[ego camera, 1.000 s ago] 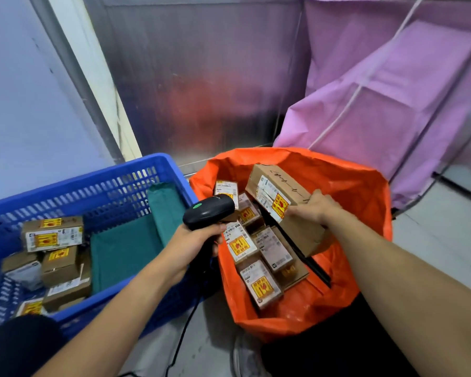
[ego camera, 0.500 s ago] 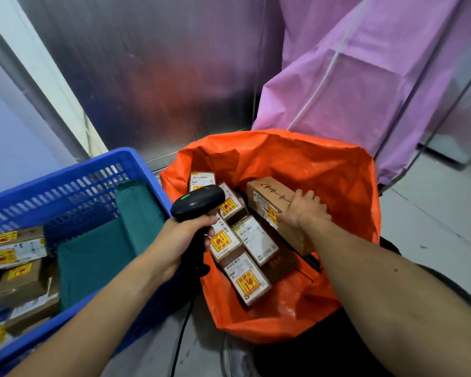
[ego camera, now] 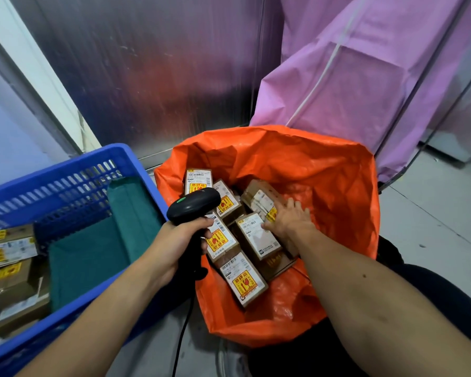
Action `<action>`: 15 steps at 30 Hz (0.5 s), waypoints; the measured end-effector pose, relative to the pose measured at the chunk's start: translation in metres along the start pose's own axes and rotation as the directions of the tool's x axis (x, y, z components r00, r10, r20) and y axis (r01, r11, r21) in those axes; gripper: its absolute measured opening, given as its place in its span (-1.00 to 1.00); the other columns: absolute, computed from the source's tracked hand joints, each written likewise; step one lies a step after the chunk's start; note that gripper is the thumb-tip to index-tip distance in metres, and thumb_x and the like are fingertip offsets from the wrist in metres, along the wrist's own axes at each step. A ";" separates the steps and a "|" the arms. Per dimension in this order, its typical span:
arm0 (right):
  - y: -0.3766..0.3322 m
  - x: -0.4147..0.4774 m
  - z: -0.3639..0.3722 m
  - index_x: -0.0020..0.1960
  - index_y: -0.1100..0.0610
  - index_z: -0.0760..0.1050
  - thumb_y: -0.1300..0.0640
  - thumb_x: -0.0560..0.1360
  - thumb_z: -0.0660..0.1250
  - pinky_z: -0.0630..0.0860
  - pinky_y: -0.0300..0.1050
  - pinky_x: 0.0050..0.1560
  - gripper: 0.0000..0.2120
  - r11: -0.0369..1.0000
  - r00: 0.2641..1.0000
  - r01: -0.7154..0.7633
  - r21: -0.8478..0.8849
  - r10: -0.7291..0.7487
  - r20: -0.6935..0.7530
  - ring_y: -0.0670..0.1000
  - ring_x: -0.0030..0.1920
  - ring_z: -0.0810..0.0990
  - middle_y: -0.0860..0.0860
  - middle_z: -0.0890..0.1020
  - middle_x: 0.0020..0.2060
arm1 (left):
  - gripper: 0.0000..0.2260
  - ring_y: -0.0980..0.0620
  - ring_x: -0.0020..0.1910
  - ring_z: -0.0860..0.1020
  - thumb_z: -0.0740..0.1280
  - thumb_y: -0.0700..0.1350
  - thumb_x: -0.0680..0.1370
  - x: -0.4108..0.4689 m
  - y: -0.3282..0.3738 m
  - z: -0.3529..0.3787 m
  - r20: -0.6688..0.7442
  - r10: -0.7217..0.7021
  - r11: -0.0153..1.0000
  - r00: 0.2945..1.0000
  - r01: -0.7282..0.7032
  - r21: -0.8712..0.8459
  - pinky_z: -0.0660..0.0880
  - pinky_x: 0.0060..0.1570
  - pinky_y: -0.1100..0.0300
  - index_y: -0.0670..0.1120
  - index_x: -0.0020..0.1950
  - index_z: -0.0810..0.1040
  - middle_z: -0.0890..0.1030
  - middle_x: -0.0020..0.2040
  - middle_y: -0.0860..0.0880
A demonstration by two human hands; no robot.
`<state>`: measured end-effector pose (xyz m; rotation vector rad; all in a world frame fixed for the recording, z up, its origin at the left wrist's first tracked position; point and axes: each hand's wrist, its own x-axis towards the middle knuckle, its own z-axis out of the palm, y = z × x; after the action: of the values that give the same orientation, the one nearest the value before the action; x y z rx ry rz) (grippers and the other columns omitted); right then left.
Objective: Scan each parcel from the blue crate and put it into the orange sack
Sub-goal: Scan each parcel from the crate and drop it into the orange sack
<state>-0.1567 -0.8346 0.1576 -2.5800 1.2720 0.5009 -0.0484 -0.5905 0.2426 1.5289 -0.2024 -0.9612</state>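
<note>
In orange sack (ego camera: 324, 186), parcel (ego camera: 259, 197) under right hand (ego camera: 288, 221)

Soft, bright light is filling the scene. The metal wall (ego camera: 158, 77) at 12 o'clock is reflecting an orange glow. Wide-angle distortion is bending edges; parcels (ego camera: 8, 246) at 9 o'clock are blurring.

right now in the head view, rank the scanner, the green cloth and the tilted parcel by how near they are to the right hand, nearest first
1. Tilted parcel: under the right hand, fingers resting on it, inside the orange sack.
2. Scanner: to its left, gripped by the left hand.
3. Green cloth: farthest left, in the blue crate.
</note>
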 end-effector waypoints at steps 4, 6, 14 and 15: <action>-0.006 -0.003 -0.015 0.63 0.04 0.16 -0.38 0.60 0.15 0.14 0.25 0.56 -0.25 0.999 0.999 0.038 0.036 -0.039 0.028 0.23 0.61 0.12 0.18 0.11 0.63 | -0.92 0.02 -0.44 0.49 0.47 -0.19 0.56 -0.007 0.004 -0.006 -0.033 0.014 0.998 0.999 -0.012 0.058 0.47 -0.39 0.16 -0.20 -0.03 0.63 0.60 -0.31 -0.09; -0.013 -0.005 -0.024 0.62 0.05 0.20 -0.36 0.61 0.15 0.18 0.24 0.55 -0.27 0.997 0.998 0.064 0.054 -0.064 0.009 0.24 0.59 0.16 0.18 0.15 0.62 | -0.93 0.01 -0.44 0.49 0.47 -0.20 0.56 -0.012 0.007 -0.012 -0.047 0.027 0.998 0.999 -0.024 0.064 0.47 -0.35 0.13 -0.20 -0.04 0.65 0.61 -0.30 -0.11; -0.080 -0.035 -0.104 0.41 0.01 0.50 -0.23 0.62 0.23 0.46 0.03 0.26 -0.52 0.936 0.938 0.346 0.058 -0.344 -0.038 0.17 0.26 0.52 0.11 0.47 0.33 | -0.93 0.00 -0.46 0.48 0.44 -0.24 0.57 -0.039 0.039 -0.060 -0.121 0.146 0.989 0.982 -0.142 0.041 0.47 -0.33 0.11 -0.15 -0.11 0.62 0.60 -0.32 -0.11; -0.088 -0.041 -0.114 0.37 0.02 0.52 -0.22 0.62 0.25 0.49 0.01 0.17 -0.56 0.923 0.924 0.382 0.052 -0.379 -0.054 0.14 0.19 0.54 0.08 0.51 0.28 | -0.93 0.00 -0.46 0.49 0.44 -0.24 0.57 -0.043 0.043 -0.068 -0.139 0.159 0.987 0.977 -0.155 0.035 0.48 -0.33 0.11 -0.14 -0.11 0.62 0.60 -0.32 -0.11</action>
<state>-0.0860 -0.7910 0.2824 -2.7013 0.7475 0.3236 -0.0136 -0.5223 0.2933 1.5719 -0.2307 -0.7249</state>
